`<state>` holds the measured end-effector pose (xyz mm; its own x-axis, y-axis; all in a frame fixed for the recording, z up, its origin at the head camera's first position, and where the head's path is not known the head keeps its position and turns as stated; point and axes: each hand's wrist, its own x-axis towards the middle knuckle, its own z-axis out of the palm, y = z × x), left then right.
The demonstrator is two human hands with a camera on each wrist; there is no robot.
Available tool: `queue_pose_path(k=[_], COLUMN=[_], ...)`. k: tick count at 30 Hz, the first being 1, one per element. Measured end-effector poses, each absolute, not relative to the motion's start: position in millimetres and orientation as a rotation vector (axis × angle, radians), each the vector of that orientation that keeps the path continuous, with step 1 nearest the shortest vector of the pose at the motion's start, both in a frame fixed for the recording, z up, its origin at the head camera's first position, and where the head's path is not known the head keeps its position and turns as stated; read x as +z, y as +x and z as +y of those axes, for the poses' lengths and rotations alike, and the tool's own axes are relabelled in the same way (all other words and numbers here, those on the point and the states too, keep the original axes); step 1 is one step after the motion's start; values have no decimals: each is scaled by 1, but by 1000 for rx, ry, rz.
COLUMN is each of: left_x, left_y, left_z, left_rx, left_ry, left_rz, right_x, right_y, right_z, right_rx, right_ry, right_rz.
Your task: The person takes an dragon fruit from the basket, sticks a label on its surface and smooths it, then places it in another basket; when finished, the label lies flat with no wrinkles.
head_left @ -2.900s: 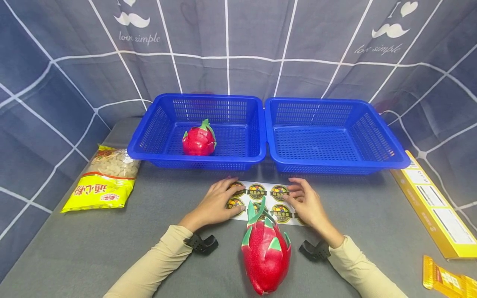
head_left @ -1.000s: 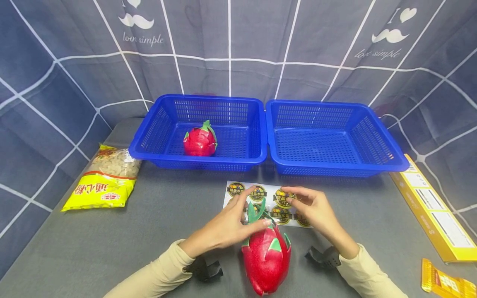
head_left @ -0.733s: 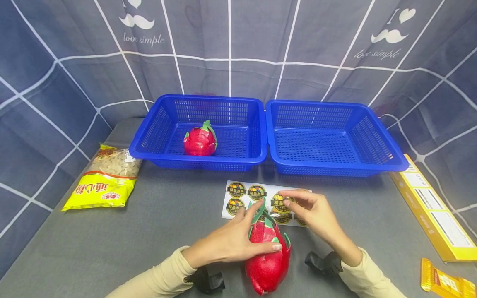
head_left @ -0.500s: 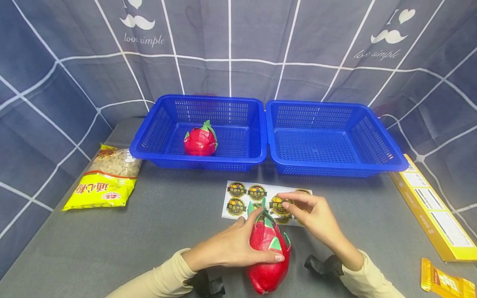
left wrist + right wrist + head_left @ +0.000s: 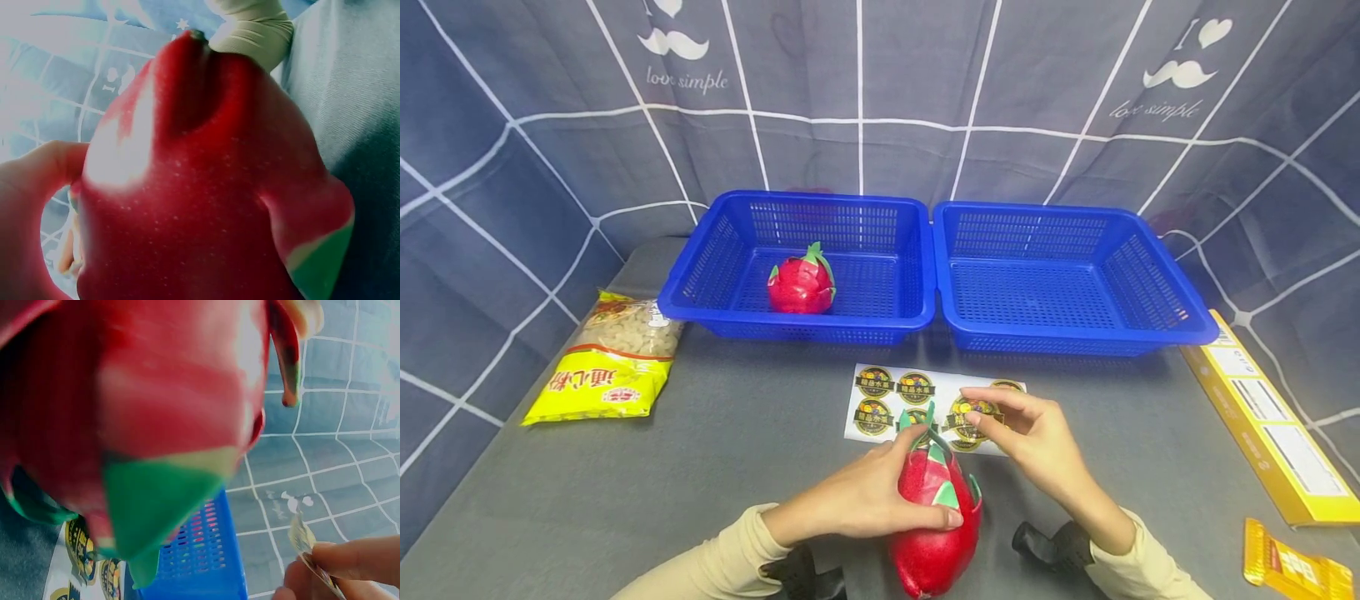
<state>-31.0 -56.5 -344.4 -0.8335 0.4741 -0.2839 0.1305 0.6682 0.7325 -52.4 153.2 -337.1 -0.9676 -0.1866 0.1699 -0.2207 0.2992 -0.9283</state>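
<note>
Bag, yellow and clear, pale pasta inside (image 5: 606, 358): lies flat on the grey table (image 5: 737, 400), far left.

Left basket, blue, slotted (image 5: 805, 320): at the back, before a grid-patterned curtain (image 5: 917, 158). Contains one red dragon fruit with green leaf tips (image 5: 800, 287), resting on its floor, left of centre.

Left hand (image 5: 872, 496), cream sleeve: clamped on a second dragon fruit, thumb across the near side, forefinger up by the leaves; the remaining fingers are mostly hidden.

Held dragon fruit (image 5: 934, 554): front centre, crown toward the baskets, blunt end toward the person; leaf tips overlap the sticker sheet in the head view.

Sticker sheet, white (image 5: 946, 385): flat on the table, between held fruit and baskets, bearing round black-and-gold labels.

Loose sticker (image 5: 967, 414): off the sheet, above its right part, seen nearly edge-on in the right wrist view.

Right hand (image 5: 1037, 429), cream sleeve: thumb and forefinger pinched on the loose sticker.

Right basket, blue (image 5: 1078, 337): just beside its twin.

Box, long, yellow (image 5: 1270, 417): slanting along the right.

Packet, golden wrapper (image 5: 1296, 567): front right corner.
</note>
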Motion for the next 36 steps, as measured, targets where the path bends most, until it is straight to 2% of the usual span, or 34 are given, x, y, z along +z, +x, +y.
queue_pose_path(k=[11,17,25,36], left_x=[-338,-351,-369,-382], left_y=[-54,-67,-70,-73], left_z=[-68,-68,-64,-61], left_rx=[1431,1703,1907,2094], left_ry=[436,416,404,389], left_rz=[2279,2179,2031,1997], right_x=[-328,-345,-337,-349], right_y=[-47,-49,-39,-38], right_z=[151,153,136,129], right_rx=[2101,2220,2153,2015], right_ry=[271,427,390,403], right_rz=[-2255,-2075,-2083,-2130])
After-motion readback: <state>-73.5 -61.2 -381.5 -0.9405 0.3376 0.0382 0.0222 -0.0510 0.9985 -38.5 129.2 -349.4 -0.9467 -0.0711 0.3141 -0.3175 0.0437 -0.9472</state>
